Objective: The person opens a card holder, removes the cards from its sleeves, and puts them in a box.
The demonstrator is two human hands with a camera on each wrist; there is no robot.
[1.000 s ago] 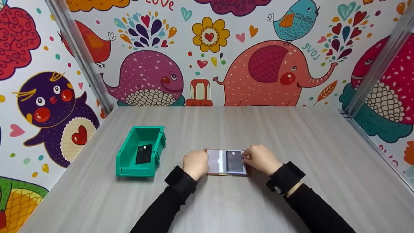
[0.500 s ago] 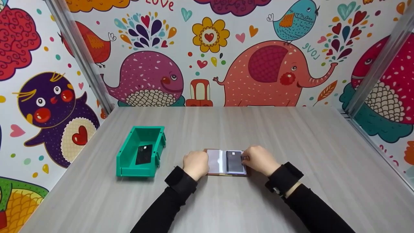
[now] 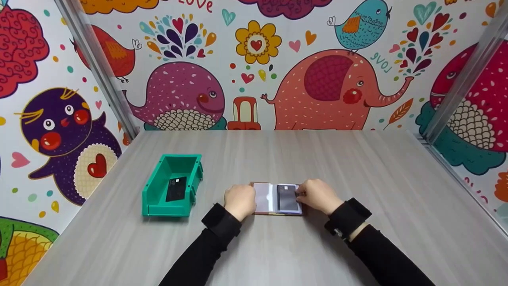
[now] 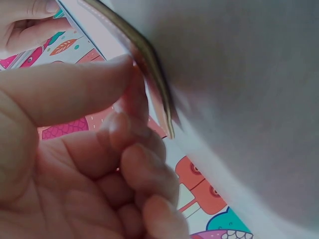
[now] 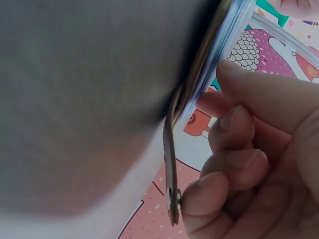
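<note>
A brown card holder (image 3: 262, 196) lies unfolded on the pale worktop (image 3: 254, 250), squarely between the person's two hands. A dark card (image 3: 287, 197) sits on its right-hand side, set against the clear pages. The left hand (image 3: 240, 201) pinches the holder's left edge between thumb and forefinger, the other fingers curled into the palm. The right hand (image 3: 320, 195) has its thumb and forefinger nearly together, pinching at the right edge of the pages; I can't tell whether the card is caught in that pinch as well. Its remaining fingers are curled, and beside them a strap (image 5: 169, 159) with a metal snap (image 5: 174, 198) sticks out from the cover. Well off to the left stands a green bin (image 3: 166, 210), another black card (image 3: 176, 189) lying inside. Painted animals cover the wall (image 3: 289, 12) behind.
</note>
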